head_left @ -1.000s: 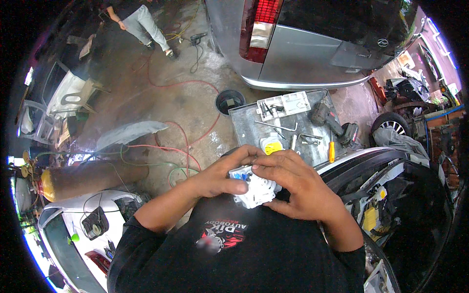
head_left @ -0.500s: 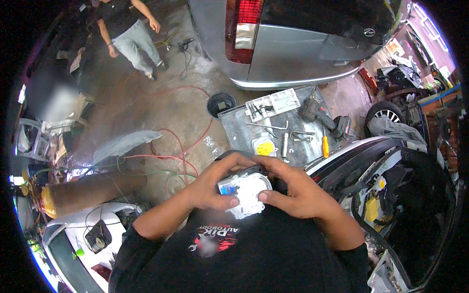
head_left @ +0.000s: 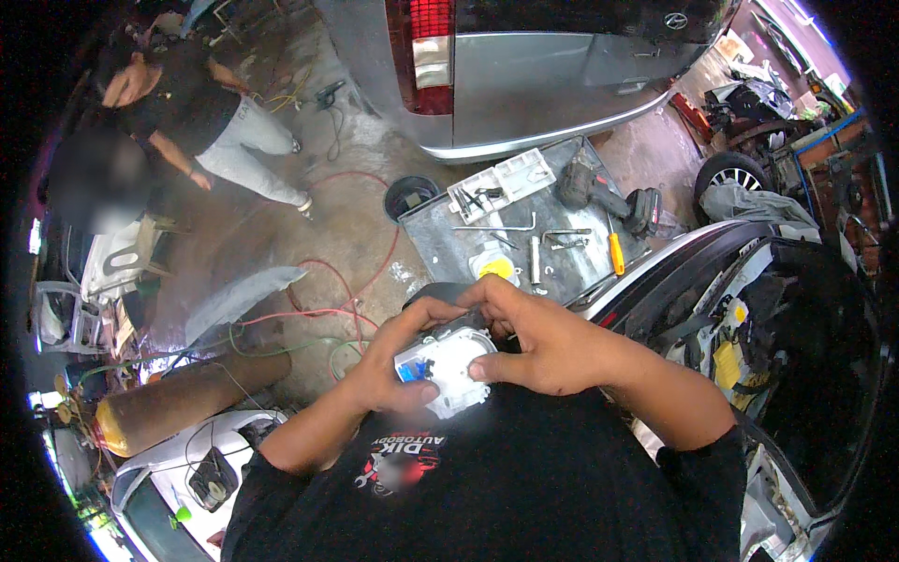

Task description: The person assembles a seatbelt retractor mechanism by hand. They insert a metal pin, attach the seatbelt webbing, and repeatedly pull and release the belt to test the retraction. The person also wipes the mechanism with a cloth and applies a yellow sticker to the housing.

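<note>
Close to my chest is a rounded white plastic housing with a blue insert on its left side and a dark back. My left hand grips its left side, thumb on the near face. My right hand closes round the right side, its thumb pressed on the white face and its fingers curled behind. The fingertips behind the housing are partly hidden. Beyond my hands, a grey work surface bears a white compartment case, a cordless power tool, a yellow-handled screwdriver, a bent metal rod and a round yellow-and-white item.
A silver vehicle's rear stands beyond the work surface. A black bucket and red hoses are on the floor. At far left walks a person. A gas cylinder lies left; an opened car body is right.
My hands and the housing have shifted slightly left in view, still held together. The right forearm reaches in from farther right. The other person has moved left and now stands turned, in mid-stride.
</note>
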Motion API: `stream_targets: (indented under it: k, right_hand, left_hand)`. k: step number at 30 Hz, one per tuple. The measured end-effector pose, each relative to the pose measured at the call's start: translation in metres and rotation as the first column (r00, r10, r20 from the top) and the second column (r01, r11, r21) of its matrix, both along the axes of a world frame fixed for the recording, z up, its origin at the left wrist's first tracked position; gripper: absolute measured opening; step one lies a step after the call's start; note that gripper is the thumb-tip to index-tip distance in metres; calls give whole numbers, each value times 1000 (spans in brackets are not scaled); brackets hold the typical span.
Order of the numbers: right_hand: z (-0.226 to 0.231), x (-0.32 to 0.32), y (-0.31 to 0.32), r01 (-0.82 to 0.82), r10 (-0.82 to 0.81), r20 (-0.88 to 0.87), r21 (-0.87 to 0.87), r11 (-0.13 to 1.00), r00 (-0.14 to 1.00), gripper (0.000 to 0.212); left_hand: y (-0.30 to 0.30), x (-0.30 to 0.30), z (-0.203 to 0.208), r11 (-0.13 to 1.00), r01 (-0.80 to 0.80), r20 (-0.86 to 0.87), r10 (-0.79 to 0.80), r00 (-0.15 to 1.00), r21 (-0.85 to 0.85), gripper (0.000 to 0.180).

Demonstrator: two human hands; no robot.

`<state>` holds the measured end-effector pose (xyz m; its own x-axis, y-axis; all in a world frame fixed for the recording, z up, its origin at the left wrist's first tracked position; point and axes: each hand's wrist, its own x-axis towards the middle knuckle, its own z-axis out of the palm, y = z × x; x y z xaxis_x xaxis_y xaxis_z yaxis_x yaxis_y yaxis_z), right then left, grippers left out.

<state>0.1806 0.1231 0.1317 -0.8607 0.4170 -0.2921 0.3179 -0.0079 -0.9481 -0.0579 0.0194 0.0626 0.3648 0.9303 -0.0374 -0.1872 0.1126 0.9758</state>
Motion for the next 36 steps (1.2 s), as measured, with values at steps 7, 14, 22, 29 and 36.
stream_targets:
  k: [7,14,22,29,36]
  right_hand:
    - [-6,-2,6,-12,7,-61,-84,996,998,60]
    - [-7,-1,2,-5,6,-15,41,999,1000,67]
    - [8,0,5,-57,55,41,57,997,998,76]
    - [-2,-1,12,-144,145,2,166,976,989,81]
    - [-5,0,9,-114,118,-6,238,965,993,76]
  left_hand:
    - [0,2,5,1000,-10,-33,9,999,-29,106]
    - [-1,4,9,996,-63,-69,68,995,69,94]
    - [-3,3,11,993,-72,-145,86,986,97,87]
    - [-11,5,5,995,-95,-134,95,986,7,85]
    - [-13,4,6,989,-137,-106,132,986,-47,91]
